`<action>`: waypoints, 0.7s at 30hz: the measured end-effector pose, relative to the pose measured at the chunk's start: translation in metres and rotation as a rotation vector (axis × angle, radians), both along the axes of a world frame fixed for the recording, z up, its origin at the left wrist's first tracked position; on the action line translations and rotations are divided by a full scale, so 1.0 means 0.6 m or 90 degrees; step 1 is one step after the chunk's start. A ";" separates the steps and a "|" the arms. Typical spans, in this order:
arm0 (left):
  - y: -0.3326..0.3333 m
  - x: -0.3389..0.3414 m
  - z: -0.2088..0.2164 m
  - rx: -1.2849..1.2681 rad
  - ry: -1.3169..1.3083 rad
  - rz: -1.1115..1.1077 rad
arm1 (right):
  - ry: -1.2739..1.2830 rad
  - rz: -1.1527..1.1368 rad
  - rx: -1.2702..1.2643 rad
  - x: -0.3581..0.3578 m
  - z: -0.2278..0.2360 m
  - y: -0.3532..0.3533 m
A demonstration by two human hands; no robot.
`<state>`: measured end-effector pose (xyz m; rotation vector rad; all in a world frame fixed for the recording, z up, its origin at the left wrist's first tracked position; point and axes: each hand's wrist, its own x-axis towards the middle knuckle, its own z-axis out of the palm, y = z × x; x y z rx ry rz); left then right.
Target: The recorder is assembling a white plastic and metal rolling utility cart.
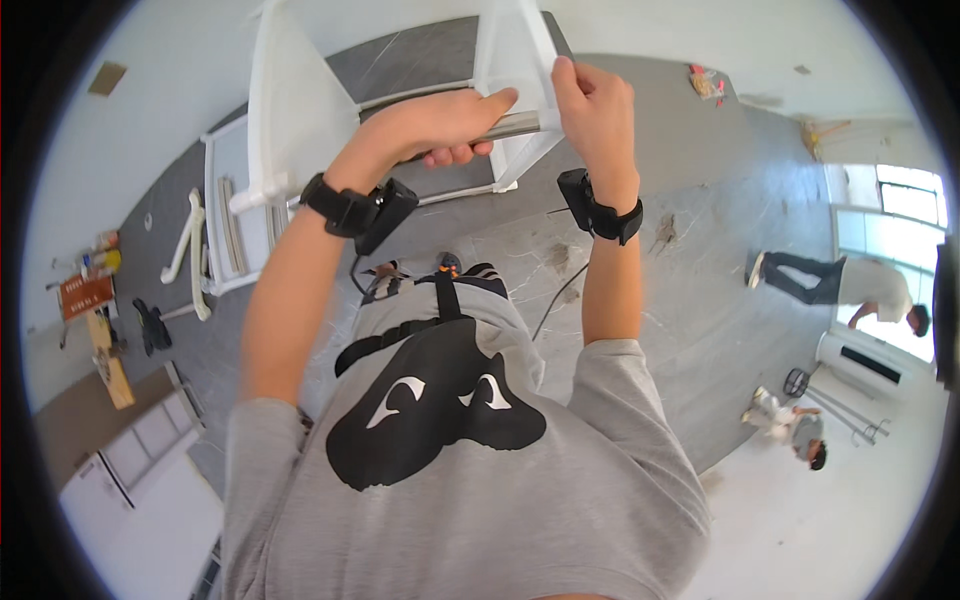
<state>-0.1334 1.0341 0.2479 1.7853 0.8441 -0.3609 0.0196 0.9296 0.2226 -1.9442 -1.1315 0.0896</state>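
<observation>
A white frame with two side panels stands in front of me at the top of the head view, its left panel [290, 100] and its right panel [515, 50] joined by metal rails. My left hand [440, 122] reaches across and is closed round a silver rail [515, 126], its thumb pointing right. At the rail's right end, my right hand [600, 112] grips the edge of the right panel with thumb and curled fingers. Part of the rail is hidden behind my left hand.
Left of the frame lies a white panel with rails [230, 205], beside white curved legs [188, 250]. Tools and a brown box [86, 297] are farther left. A white cabinet [140, 480] is at lower left. One person [860, 282] bends near the windows; another [800, 425] is lower right.
</observation>
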 end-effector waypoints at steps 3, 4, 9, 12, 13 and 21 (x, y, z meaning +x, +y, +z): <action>-0.041 -0.001 -0.043 0.328 -0.137 0.003 | 0.010 -0.006 0.033 0.002 -0.002 -0.009; -0.060 0.004 -0.060 0.659 -0.267 0.008 | 0.021 -0.027 0.041 0.010 -0.002 -0.010; -0.089 -0.007 -0.063 0.712 -0.462 0.028 | 0.022 -0.001 0.052 0.009 -0.003 -0.009; -0.069 -0.011 -0.043 0.551 -0.385 -0.041 | 0.030 0.013 0.054 0.012 -0.005 -0.002; -0.064 -0.010 -0.034 0.467 -0.324 -0.084 | 0.028 0.015 0.057 0.015 -0.009 -0.002; -0.020 0.010 -0.035 0.180 -0.251 -0.061 | 0.020 0.026 0.052 -0.003 -0.002 0.001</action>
